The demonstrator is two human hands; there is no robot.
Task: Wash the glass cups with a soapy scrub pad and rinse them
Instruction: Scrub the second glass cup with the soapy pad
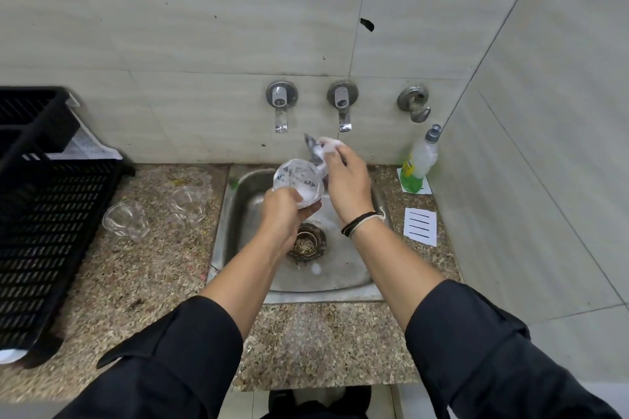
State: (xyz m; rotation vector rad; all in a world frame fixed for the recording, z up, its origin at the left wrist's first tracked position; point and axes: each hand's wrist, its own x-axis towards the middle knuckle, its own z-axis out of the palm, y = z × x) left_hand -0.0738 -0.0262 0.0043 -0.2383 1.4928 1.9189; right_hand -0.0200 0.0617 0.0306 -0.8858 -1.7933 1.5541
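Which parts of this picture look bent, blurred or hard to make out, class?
Head view: wide-angle lens bows the wall tile lines and counter edges. The pad in the right hand is motion-blurred. Two clear cups nearly vanish against the speckled stone. Lighting is soft, with faint shadows.

Pale tiled wall (204,27), speckled granite counter (143,265)

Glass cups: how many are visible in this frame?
3. One soapy cup held over the sink by the left hand; two on the counter left of it. The crate might hide more.
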